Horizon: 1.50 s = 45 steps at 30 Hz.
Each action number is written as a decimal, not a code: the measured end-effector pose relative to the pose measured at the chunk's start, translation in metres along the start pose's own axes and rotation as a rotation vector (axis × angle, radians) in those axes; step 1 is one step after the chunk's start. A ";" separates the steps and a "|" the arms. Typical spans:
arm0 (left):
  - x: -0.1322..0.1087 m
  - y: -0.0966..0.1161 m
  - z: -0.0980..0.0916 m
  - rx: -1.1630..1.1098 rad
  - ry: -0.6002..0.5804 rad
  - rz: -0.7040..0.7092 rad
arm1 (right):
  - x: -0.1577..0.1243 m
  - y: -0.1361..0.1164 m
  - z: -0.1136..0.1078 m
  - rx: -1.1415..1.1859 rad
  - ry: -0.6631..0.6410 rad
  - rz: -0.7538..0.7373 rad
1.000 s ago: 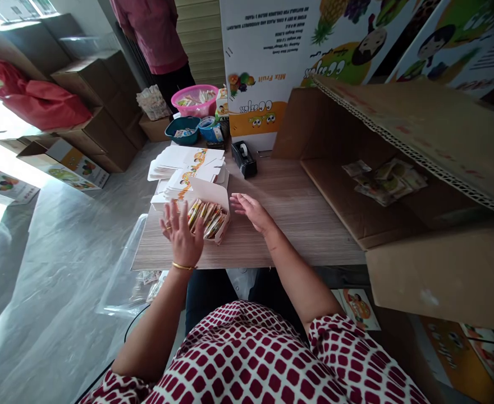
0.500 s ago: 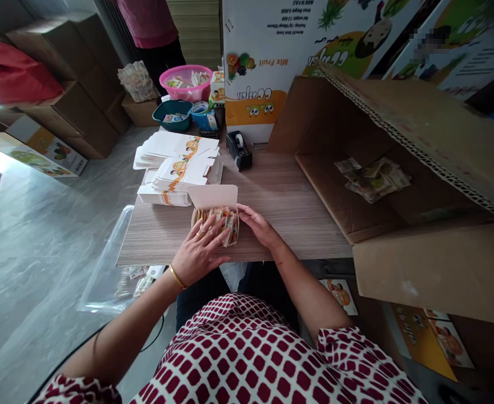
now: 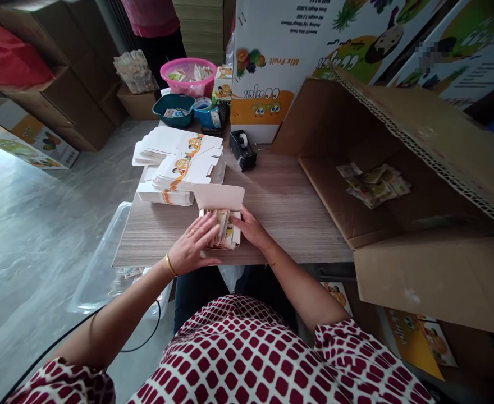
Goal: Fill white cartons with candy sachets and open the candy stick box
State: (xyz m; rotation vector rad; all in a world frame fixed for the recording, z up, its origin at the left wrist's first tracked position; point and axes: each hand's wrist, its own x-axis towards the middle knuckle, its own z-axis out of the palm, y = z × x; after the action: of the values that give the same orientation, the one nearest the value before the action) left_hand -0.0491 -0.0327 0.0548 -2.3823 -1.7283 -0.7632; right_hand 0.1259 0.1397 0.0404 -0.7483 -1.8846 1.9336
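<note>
A small white carton [image 3: 219, 196] stands on the table near its front edge, lid flap raised at the back. Small flat sachets [image 3: 224, 231] fill it in an upright row; some are hidden under my fingers. My left hand [image 3: 194, 241] lies over the left part of the sachets, fingers stretched out and touching them. At the carton's right side, my right hand [image 3: 253, 230] grips the wall, its thumb reaching over the edge onto the sachets. Just behind and to the left lies a stack of flattened white cartons [image 3: 179, 163] with orange print.
A black tape dispenser [image 3: 243, 151] stands behind the carton. On the right, a large open cardboard box [image 3: 326, 196] holds loose sachets [image 3: 379, 182]. Pink [image 3: 188, 85] and teal baskets [image 3: 173, 101] sit at the back left. A clear plastic bin [image 3: 99, 269] is below the table's left edge. Another person [image 3: 152, 22] stands beyond.
My right thumb has come over the carton's right edge onto the sachets. My left hand has shifted left across them, and more of the right-hand sachets show. The whole view has shifted slightly.
</note>
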 end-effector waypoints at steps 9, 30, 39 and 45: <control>0.016 0.000 0.018 0.018 -0.125 0.054 | 0.050 -0.046 -0.060 0.211 -0.273 -0.092; 0.016 0.019 0.010 0.142 -0.203 0.061 | 0.001 -0.022 -0.012 -0.150 -0.042 0.003; 0.020 0.016 0.014 0.193 -0.158 0.096 | 0.054 -0.055 -0.049 0.068 -0.364 -0.118; -0.014 0.026 0.005 0.060 0.295 0.219 | 0.010 -0.054 -0.024 -0.732 -0.503 -0.335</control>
State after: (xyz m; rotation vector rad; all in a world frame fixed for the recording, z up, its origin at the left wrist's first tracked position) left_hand -0.0265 -0.0522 0.0501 -2.2357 -1.3333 -0.9547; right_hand 0.1253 0.1681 0.0926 -0.0693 -2.8556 1.2755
